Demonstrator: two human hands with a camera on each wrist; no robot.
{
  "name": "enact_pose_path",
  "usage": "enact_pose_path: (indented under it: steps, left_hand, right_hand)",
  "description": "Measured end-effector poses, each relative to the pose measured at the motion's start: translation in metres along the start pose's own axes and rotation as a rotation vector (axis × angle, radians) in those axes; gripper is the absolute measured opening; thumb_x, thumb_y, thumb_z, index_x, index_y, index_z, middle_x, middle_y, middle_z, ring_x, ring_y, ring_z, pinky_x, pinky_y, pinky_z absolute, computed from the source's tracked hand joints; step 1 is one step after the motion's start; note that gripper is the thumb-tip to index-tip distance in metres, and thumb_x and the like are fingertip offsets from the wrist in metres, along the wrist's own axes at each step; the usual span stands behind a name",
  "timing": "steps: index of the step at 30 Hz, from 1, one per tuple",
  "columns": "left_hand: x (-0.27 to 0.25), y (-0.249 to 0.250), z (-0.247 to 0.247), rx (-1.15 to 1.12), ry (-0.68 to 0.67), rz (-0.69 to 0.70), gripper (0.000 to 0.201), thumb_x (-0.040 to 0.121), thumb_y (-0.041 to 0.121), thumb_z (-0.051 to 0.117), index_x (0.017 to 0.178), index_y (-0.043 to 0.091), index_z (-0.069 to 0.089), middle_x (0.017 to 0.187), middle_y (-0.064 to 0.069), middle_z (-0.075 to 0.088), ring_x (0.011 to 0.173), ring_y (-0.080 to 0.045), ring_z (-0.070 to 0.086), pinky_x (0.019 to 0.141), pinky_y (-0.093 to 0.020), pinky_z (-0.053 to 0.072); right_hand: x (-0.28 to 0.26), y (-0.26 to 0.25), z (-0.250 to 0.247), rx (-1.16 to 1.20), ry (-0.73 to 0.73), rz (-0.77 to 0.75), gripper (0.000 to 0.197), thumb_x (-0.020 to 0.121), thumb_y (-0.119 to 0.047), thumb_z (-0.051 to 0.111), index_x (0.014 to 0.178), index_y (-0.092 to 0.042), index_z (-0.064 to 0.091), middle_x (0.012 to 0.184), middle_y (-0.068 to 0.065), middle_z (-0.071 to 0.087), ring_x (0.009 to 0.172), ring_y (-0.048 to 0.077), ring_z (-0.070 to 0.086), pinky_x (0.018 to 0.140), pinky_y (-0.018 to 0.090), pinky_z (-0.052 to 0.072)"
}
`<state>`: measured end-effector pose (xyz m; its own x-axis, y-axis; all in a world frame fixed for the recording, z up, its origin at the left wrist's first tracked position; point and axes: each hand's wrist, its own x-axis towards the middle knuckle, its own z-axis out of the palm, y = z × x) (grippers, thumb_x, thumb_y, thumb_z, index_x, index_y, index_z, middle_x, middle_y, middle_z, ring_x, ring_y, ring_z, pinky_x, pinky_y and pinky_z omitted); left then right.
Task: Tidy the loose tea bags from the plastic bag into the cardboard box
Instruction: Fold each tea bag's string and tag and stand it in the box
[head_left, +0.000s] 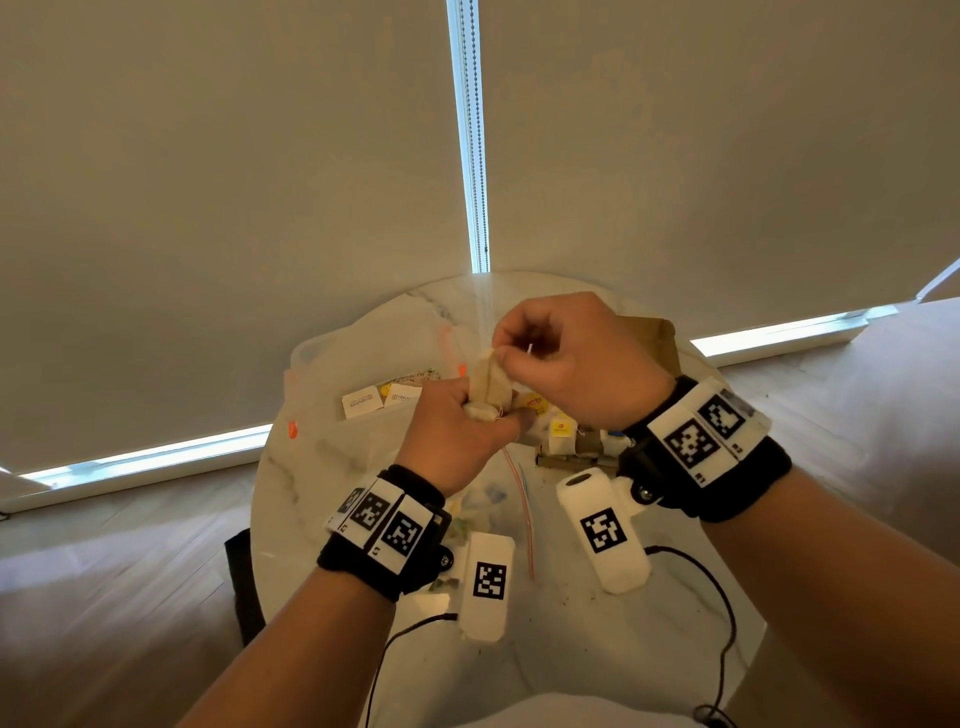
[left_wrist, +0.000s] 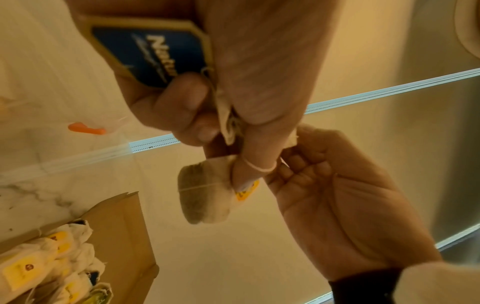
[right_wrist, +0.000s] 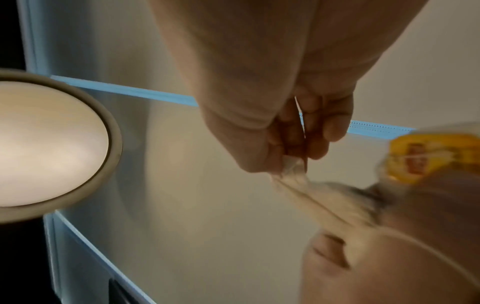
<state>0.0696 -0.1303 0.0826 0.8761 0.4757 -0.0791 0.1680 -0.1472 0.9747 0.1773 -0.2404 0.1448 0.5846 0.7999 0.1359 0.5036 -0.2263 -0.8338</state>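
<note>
Tea bags (head_left: 488, 387) sit bunched in the person's left hand (head_left: 457, 441), held above the middle of the round marble table (head_left: 571, 649); its fingers curl around them, and the left wrist view shows 1 bag (left_wrist: 205, 193) with a yellow tag hanging from that grip, a string looped round a finger. The right hand (head_left: 582, 358), just above and touching the bunch, pinches the top of a bag between thumb and fingertips. Beneath the hands lies the clear plastic bag (head_left: 332, 374), spread toward the far left with more tagged bags on it. The cardboard box (left_wrist: 122, 232), open and holding several yellow-tagged bags, stands on the right, under the right wrist.
</note>
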Motion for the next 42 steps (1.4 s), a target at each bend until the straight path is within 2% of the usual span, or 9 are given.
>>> enact_pose_path:
  steps: [2,5,8,16,19,23,29,38,42]
  left_hand:
    - [-0.001,-0.001,0.001,0.022,0.001,-0.016,0.012,0.078,0.013,0.083,0.080,0.007,0.073,0.068,0.003,0.068,0.045,0.004,0.048,0.050,-0.010,0.037]
    - [-0.001,-0.002,0.002,0.038,-0.001,-0.003,0.011,0.078,0.010,0.082,0.076,0.013,0.072,0.057,0.018,0.057,0.042,0.004,0.045,0.047,-0.006,0.033]
    - [0.000,0.000,0.003,0.027,-0.019,0.002,0.015,0.081,0.009,0.079,0.074,0.019,0.069,0.053,0.020,0.055,0.042,0.004,0.045,0.046,-0.009,0.033]
    - [0.001,-0.002,0.000,0.053,-0.017,0.028,0.018,0.080,0.012,0.080,0.071,0.024,0.070,0.058,0.019,0.058,0.045,0.004,0.047,0.048,-0.009,0.035]
    - [0.001,-0.002,-0.001,0.050,-0.020,0.021,0.019,0.080,0.014,0.080,0.071,0.026,0.070,0.059,0.019,0.058,0.046,0.004,0.047,0.050,-0.009,0.034]
    - [0.002,-0.001,-0.002,0.033,-0.019,0.027,0.017,0.080,0.012,0.080,0.072,0.024,0.071,0.060,0.018,0.058,0.046,0.004,0.047,0.049,-0.009,0.035]
    - [0.005,-0.003,-0.003,0.059,-0.002,0.044,0.009,0.079,0.016,0.082,0.079,0.022,0.075,0.064,0.017,0.062,0.051,0.004,0.049,0.054,-0.011,0.037]
    - [0.007,-0.005,-0.001,0.081,0.010,0.048,0.008,0.077,0.022,0.084,0.080,0.018,0.077,0.070,0.009,0.067,0.067,-0.005,0.059,0.068,-0.022,0.045]
    - [0.007,-0.007,-0.002,0.081,0.035,0.029,0.007,0.078,0.014,0.082,0.078,0.018,0.076,0.065,0.018,0.064,0.068,-0.001,0.060,0.081,-0.021,0.045]
  right_hand:
    - [0.002,-0.001,-0.007,0.108,0.067,-0.016,0.009,0.086,-0.004,0.067,0.082,-0.012,0.069,0.073,-0.005,0.067,0.065,0.004,0.063,0.065,0.016,0.051]
    - [0.004,0.000,-0.017,0.281,0.128,0.020,0.006,0.088,0.001,0.064,0.086,-0.002,0.068,0.078,0.014,0.071,0.072,0.023,0.071,0.070,0.030,0.060]
    - [0.003,0.000,-0.024,0.388,0.155,0.073,0.006,0.091,0.002,0.062,0.088,-0.002,0.066,0.082,0.022,0.071,0.074,0.031,0.072,0.068,0.036,0.062]
    - [0.005,0.006,-0.034,0.493,0.396,0.099,0.008,0.091,0.002,0.061,0.087,-0.004,0.065,0.087,0.020,0.072,0.081,0.026,0.074,0.069,0.033,0.061]
    - [0.008,0.019,-0.043,0.329,0.461,0.067,0.005,0.090,0.000,0.063,0.088,-0.004,0.066,0.083,0.014,0.072,0.076,0.023,0.073,0.065,0.028,0.060]
    - [0.005,0.044,-0.038,-0.071,0.182,0.108,0.007,0.087,-0.008,0.066,0.084,-0.015,0.068,0.074,0.002,0.073,0.069,0.015,0.071,0.072,0.040,0.060]
    - [-0.012,0.043,-0.017,0.101,-0.186,0.240,0.007,0.091,-0.012,0.067,0.096,-0.007,0.068,0.076,0.005,0.076,0.073,0.021,0.074,0.078,0.048,0.060]
    - [-0.018,0.042,-0.014,0.099,-0.197,0.192,0.023,0.079,-0.024,0.078,0.098,-0.011,0.077,0.082,0.000,0.076,0.070,0.014,0.072,0.065,0.022,0.058]
    - [-0.013,0.066,-0.019,0.006,-0.122,0.267,0.008,0.085,-0.016,0.074,0.093,-0.014,0.075,0.081,0.000,0.074,0.073,0.015,0.071,0.067,0.026,0.059]
